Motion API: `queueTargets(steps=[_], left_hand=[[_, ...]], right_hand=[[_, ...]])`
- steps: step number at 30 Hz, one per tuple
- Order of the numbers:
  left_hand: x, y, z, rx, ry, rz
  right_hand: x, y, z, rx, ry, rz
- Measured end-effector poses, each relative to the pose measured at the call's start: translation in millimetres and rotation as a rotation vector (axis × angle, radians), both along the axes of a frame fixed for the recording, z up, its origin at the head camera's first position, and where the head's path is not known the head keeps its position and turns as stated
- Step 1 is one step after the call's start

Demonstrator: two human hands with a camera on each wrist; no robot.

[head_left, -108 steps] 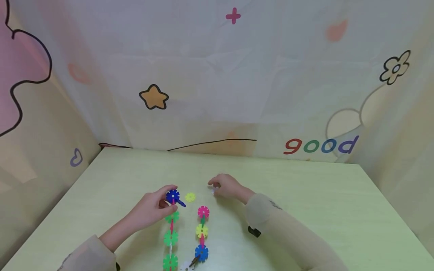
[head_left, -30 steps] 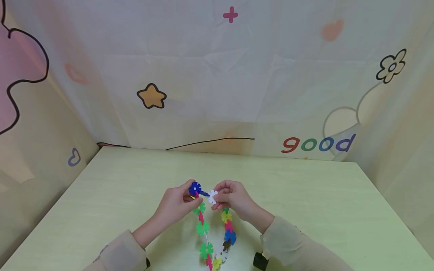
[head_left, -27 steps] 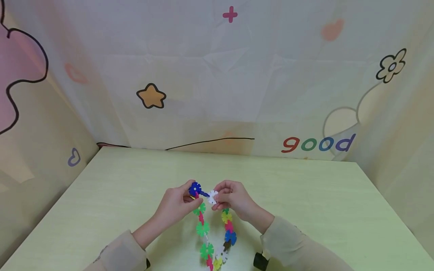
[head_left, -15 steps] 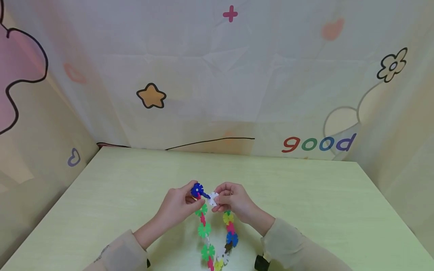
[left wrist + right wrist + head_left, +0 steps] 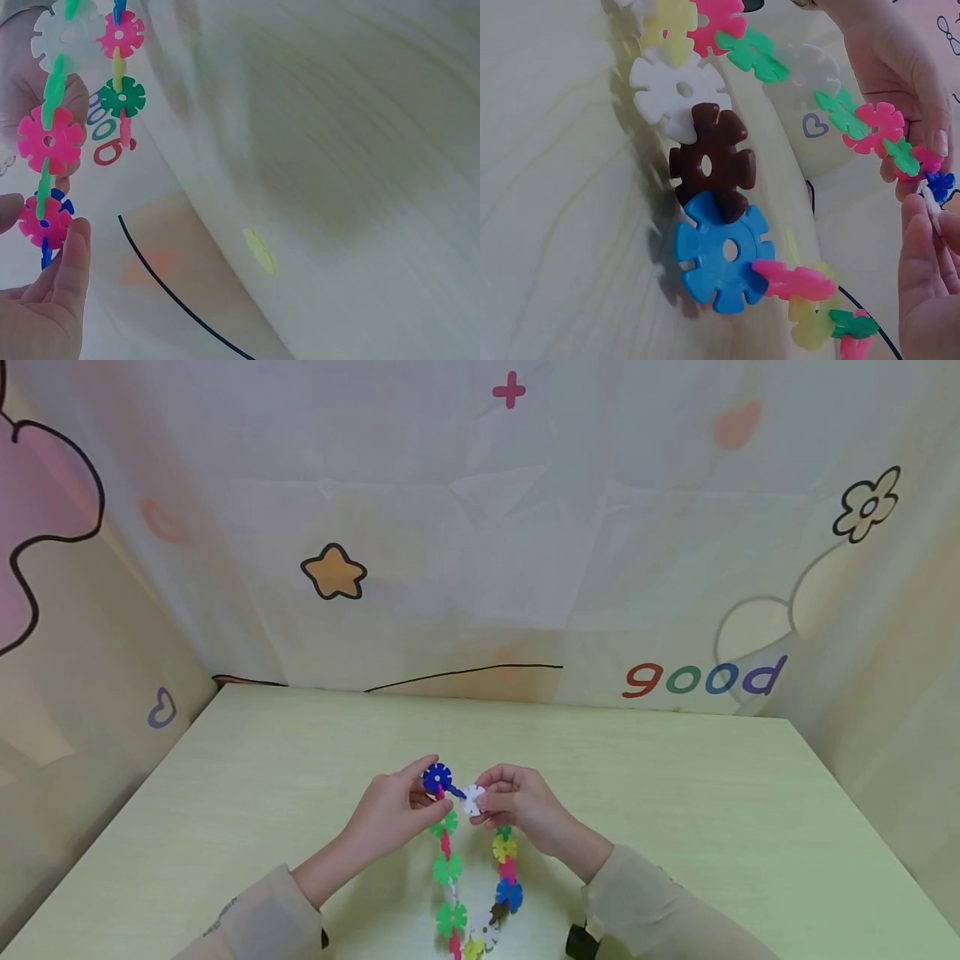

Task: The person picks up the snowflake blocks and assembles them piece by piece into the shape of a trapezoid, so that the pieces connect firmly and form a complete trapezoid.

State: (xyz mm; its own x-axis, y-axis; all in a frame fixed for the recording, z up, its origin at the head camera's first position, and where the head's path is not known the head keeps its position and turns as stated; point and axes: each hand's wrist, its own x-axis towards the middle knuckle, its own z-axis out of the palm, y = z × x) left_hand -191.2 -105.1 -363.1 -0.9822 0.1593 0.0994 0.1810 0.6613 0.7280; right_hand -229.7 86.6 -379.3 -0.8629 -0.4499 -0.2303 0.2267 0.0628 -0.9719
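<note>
A chain of slotted snowflake discs, in green, pink, white, yellow, brown and blue, hangs below both hands. My left hand (image 5: 390, 810) pinches its upper left end between thumb and fingers, at a pink disc (image 5: 45, 223) and a dark blue disc (image 5: 437, 778). A second dark blue disc, seen edge-on, slants right to a white disc (image 5: 472, 800) and touches its edge; how deep they interlock I cannot tell. My right hand (image 5: 525, 802) pinches that white disc. The right strand, with a light blue disc (image 5: 724, 251) and a brown disc (image 5: 712, 163), hangs under this hand.
A loose yellow disc (image 5: 259, 251) lies on the pale wooden table (image 5: 675, 793), seen in the left wrist view. Printed cloth (image 5: 450, 527) stands along the back and sides of the table.
From 3.6 seconds ago, the right hand has come from the table with the white disc to the dark blue pieces, and the left has lifted its strand rightward. The last second shows only slight shifts.
</note>
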Motion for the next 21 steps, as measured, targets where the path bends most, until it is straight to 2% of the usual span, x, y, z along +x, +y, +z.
queueTargets(steps=[5,9,16,21], left_hand=[[1.3,-1,-1.8,-0.002,0.008,-0.024],[2.5,-1,-4.4,0.03,0.033,-0.035],[3.4,1,-9.7,0.081,0.065,-0.024],[5.0,2,-11.9,0.071,0.073,-0.022]], right_hand=[[1.9,-1,-0.4,-0.041,0.003,-0.012],[4.8,-3,0.4,-0.069,0.004,-0.048],[11.0,-6,-0.7,-0.116,0.003,-0.113],[11.4,-8,-2.6,-0.112,-0.028,-0.139]])
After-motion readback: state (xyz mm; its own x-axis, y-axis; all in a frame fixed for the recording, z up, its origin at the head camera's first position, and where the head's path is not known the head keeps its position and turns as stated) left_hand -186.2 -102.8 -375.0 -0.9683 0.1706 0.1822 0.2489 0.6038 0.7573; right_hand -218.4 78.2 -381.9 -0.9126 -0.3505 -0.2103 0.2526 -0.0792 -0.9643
